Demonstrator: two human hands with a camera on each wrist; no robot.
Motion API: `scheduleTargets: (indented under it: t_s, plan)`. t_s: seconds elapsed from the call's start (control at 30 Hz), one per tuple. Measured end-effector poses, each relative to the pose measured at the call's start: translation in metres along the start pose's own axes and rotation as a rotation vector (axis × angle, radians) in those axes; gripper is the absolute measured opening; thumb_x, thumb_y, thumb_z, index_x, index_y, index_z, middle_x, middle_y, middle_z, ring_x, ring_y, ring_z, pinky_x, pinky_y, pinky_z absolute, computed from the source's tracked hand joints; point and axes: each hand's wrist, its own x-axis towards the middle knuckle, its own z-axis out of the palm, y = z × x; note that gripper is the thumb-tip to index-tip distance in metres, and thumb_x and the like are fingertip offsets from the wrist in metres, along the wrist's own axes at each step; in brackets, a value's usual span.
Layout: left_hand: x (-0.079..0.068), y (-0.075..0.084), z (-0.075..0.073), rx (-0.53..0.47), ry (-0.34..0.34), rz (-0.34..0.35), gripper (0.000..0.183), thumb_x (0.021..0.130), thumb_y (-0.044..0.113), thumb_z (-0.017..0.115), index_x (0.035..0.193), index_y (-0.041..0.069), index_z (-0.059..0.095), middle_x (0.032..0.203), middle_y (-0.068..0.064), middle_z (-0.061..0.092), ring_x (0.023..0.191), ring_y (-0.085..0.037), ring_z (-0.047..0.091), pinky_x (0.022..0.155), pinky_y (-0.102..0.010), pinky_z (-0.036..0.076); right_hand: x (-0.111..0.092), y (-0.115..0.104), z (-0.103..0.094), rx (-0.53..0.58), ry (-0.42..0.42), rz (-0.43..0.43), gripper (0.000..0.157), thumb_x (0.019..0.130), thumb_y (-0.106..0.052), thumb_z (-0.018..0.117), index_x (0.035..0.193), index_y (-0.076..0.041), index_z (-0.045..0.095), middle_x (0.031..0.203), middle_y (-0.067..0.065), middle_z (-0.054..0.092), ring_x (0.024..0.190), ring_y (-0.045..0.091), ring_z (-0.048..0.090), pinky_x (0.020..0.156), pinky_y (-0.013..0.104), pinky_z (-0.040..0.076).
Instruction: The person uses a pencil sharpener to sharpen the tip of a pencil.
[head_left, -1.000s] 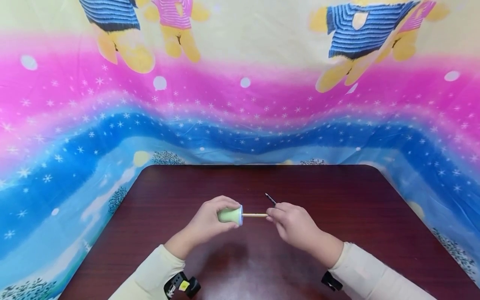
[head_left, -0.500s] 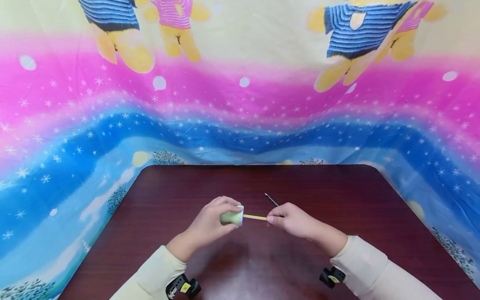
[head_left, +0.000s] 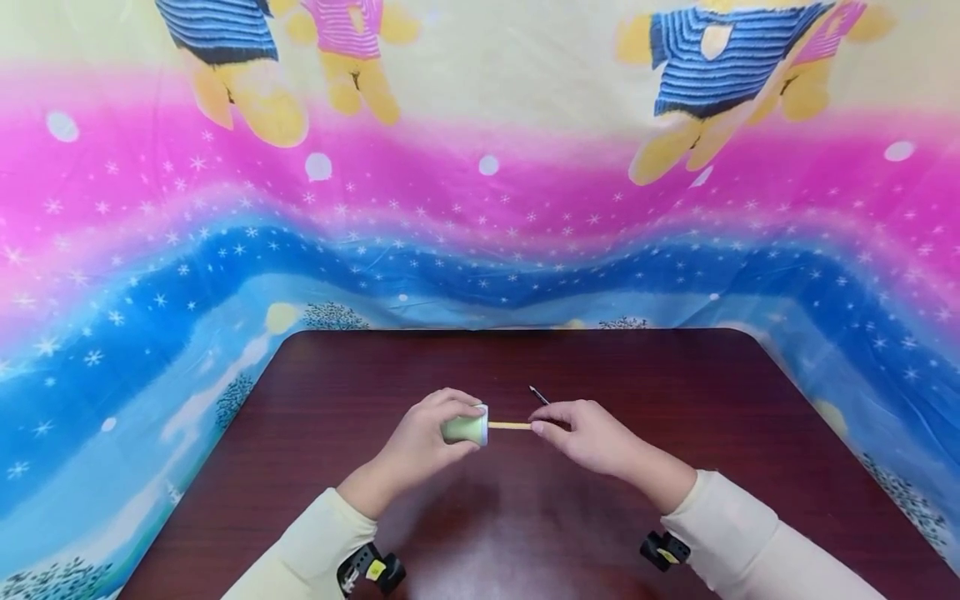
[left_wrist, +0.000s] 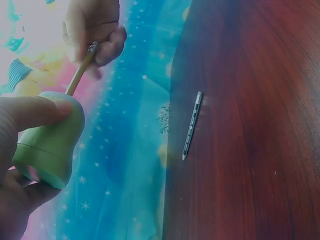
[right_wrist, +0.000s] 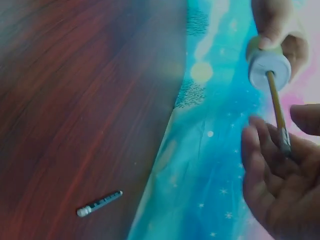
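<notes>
My left hand (head_left: pixel 420 442) grips a green pencil sharpener (head_left: pixel 465 429), waisted in shape with a pale end face (right_wrist: pixel 257 77). A yellow pencil (head_left: pixel 510 426) stands in the hole of that face, its back end pointing right. My right hand (head_left: pixel 596 437) is around the pencil's back end. In the right wrist view its fingers are spread and loosely bent, and the thumb is apart from the pencil's metal-coloured end (right_wrist: pixel 285 145). The pencil's tip is hidden inside the sharpener. Both hands are held above the table.
A second pencil (left_wrist: pixel 192 125), dark with a light pattern, lies on the dark red-brown table (head_left: pixel 360 367) beyond my right hand. Behind the table hangs a printed cloth (head_left: pixel 480 208) in pink and blue. Black camera mounts (head_left: pixel 665 550) sit at both wrists.
My right hand has turned at the pencil's end and its fingers have loosened. The sharpener and pencil have shifted slightly. The dark pencil on the table has stayed put.
</notes>
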Motion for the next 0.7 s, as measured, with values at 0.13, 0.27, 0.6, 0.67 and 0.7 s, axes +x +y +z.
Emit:
scheduleTargets:
  t_s: [0.13, 0.27, 0.6, 0.67, 0.7]
  plan:
    - [0.001, -0.002, -0.002, -0.101, 0.002, -0.084, 0.038, 0.071, 0.001, 0.083, 0.107, 0.005, 0.071, 0.111, -0.005, 0.065, 0.101, -0.023, 0.062, 0.08, -0.03, 0.055, -0.002, 0.004, 0.006, -0.428, 0.282, -0.34, 0.026, 0.088, -0.028, 0.07, 0.109, -0.012, 0.071, 0.091, -0.002, 0.068, 0.078, 0.016, 0.063, 0.064, 0.034, 0.052]
    - [0.001, -0.004, -0.004, -0.179, -0.002, -0.146, 0.038, 0.072, 0.002, 0.082, 0.108, 0.006, 0.071, 0.11, -0.005, 0.065, 0.098, -0.022, 0.061, 0.077, -0.027, 0.054, 0.001, 0.013, 0.01, -0.712, 0.537, -0.688, 0.025, 0.1, -0.024, 0.052, 0.1, -0.008, 0.071, 0.083, 0.003, 0.065, 0.07, 0.018, 0.059, 0.054, 0.031, 0.05]
    - [0.0, 0.0, -0.005, -0.231, -0.03, -0.214, 0.038, 0.073, 0.005, 0.082, 0.109, 0.007, 0.071, 0.11, -0.002, 0.065, 0.093, -0.019, 0.059, 0.073, -0.026, 0.053, 0.005, 0.017, 0.016, -0.67, 0.641, -0.788, 0.035, 0.104, -0.023, 0.042, 0.088, -0.007, 0.069, 0.073, 0.003, 0.056, 0.06, 0.017, 0.049, 0.044, 0.027, 0.043]
    - [0.0, 0.0, -0.004, -0.215, -0.033, -0.184, 0.037, 0.073, 0.004, 0.082, 0.108, 0.006, 0.071, 0.109, -0.004, 0.065, 0.094, -0.02, 0.06, 0.074, -0.026, 0.053, 0.003, 0.017, 0.018, -0.632, 0.606, -0.762, 0.04, 0.105, -0.027, 0.04, 0.086, -0.007, 0.07, 0.071, 0.001, 0.056, 0.06, 0.015, 0.05, 0.045, 0.027, 0.045]
    - [-0.001, 0.0, -0.004, -0.201, -0.033, -0.165, 0.037, 0.073, 0.004, 0.082, 0.108, 0.006, 0.071, 0.109, -0.005, 0.066, 0.094, -0.021, 0.06, 0.075, -0.026, 0.053, 0.003, 0.017, 0.018, -0.612, 0.582, -0.743, 0.041, 0.105, -0.028, 0.04, 0.085, -0.008, 0.07, 0.07, 0.0, 0.056, 0.061, 0.015, 0.051, 0.047, 0.027, 0.046]
